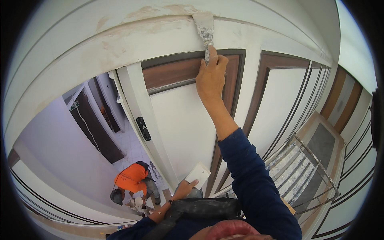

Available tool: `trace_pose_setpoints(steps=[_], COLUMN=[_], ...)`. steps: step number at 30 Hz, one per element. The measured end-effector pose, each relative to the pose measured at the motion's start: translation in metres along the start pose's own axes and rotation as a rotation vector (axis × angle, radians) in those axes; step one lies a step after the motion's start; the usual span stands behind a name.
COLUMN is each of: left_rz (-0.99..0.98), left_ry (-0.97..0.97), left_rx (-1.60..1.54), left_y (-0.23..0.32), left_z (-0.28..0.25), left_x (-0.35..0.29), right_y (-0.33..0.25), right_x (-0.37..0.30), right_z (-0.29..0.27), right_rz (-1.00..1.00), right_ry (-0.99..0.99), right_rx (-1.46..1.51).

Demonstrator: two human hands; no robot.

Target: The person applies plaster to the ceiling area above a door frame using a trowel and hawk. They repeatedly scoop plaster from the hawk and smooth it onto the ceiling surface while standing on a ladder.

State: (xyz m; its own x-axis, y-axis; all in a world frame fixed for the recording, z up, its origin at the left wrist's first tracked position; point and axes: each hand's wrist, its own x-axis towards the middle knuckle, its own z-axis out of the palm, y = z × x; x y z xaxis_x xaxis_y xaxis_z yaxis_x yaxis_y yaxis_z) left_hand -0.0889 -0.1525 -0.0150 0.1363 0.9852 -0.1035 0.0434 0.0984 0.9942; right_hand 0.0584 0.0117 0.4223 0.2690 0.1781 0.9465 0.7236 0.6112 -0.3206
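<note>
My right hand (212, 77) is raised high, its fingers wrapped round the handle of a putty knife (205, 29). The wide, filler-crusted blade points up and lies against the white trim (168, 29) above the panelled door. Patches of beige filler (154, 11) mark the surface to the left of the blade. Down by my waist, my left hand (185, 189) grips a small white rectangular board (199, 174) by its lower edge, thumb on top. Whether filler lies on that board I cannot tell.
A white-and-brown panelled door (182, 120) with a black handle plate (143, 129) stands in front of me. Below left, a person in an orange shirt (131, 177) bends over on the tiled floor. At right is a splattered metal scaffold platform (294, 170).
</note>
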Motion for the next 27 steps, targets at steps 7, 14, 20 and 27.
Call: trace_pose_setpoints(steps=[7,14,20,27], left_rz=[-0.031,0.009,0.002,0.033], left_ry=[-0.011,-0.050,-0.069,-0.093], left_rx=[0.034,0.131,0.039,0.022], left_y=[-0.010,0.021,0.017,-0.006], left_z=[-0.001,0.010,0.020,0.018], left_x=[-0.002,-0.005,-0.003,0.002], right_y=[-0.031,-0.065,-0.056,-0.022], right_x=[0.008,0.137,0.118,0.106], right_z=[-0.050,-0.136,-0.140,-0.157], right_rz=[-0.124,-0.446,-0.439,-0.339], right_ry=[-0.142,-0.401,-0.425,-0.329], right_rx=[-0.214,-0.362,-0.340,-0.231])
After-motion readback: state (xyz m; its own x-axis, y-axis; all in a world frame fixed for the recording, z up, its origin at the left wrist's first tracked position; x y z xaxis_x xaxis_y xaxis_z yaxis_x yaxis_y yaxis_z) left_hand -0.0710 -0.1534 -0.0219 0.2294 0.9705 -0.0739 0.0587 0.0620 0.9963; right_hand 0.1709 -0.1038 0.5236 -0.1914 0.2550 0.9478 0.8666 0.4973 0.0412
